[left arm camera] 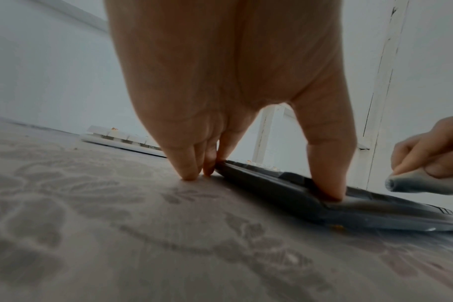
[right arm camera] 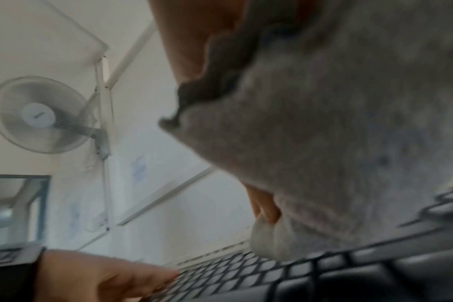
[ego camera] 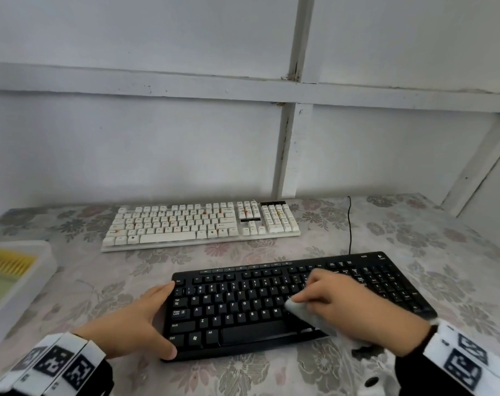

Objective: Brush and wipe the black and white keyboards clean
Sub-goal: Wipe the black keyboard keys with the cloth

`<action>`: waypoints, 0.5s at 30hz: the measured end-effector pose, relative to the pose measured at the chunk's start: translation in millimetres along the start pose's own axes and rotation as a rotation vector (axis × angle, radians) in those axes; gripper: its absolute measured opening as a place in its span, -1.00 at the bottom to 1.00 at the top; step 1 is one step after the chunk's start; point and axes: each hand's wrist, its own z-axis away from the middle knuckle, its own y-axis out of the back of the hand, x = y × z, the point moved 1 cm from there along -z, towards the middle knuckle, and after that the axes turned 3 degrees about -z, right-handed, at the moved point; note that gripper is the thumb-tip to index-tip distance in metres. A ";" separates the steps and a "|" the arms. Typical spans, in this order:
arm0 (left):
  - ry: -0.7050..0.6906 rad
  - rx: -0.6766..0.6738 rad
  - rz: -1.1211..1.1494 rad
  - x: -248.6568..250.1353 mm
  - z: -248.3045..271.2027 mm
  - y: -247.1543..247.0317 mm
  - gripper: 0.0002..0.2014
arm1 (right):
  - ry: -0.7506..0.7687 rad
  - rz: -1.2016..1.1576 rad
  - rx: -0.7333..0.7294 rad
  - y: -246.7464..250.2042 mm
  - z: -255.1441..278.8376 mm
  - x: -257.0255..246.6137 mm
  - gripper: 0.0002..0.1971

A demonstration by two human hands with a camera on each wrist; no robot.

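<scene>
— What is seen of the surface and the room?

— A table (ego camera: 457,252) covered by a floral cloth is set against a white panelled wall (ego camera: 157,152). A wall fan (right arm camera: 39,114) is shown in the right wrist view.

— Where are the keyboards placed?

— The black keyboard (ego camera: 243,307) is laid near the front edge; the white keyboard (ego camera: 200,224), orange-stained, is laid behind it, near the wall. A strip of bare cloth is left between them.

— And the edges?

— A clear tray (ego camera: 23,287) is kept at the left edge. Open cloth is left to the right of both keyboards.

— The hands?

— The black keyboard's left end is held by the left hand (ego camera: 134,324), thumb spread onto its front corner, fingers together at its back corner. A grey cloth (ego camera: 303,310) is gripped by the curled fingers of the right hand (ego camera: 351,304) and pressed onto the keys.
</scene>
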 end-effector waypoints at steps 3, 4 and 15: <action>0.004 0.001 0.001 0.2 -0.6 0.1 0.31 | 0.082 0.008 -0.036 -18.1 -9.0 -11.9 -0.71; 0.008 -0.004 0.008 0.4 -0.6 0.0 0.30 | 0.074 0.015 -0.042 -20.6 -8.9 -10.4 -0.70; 0.023 -0.001 0.023 5.6 2.0 -1.2 0.24 | -0.189 0.166 0.037 5.7 14.9 40.6 -0.68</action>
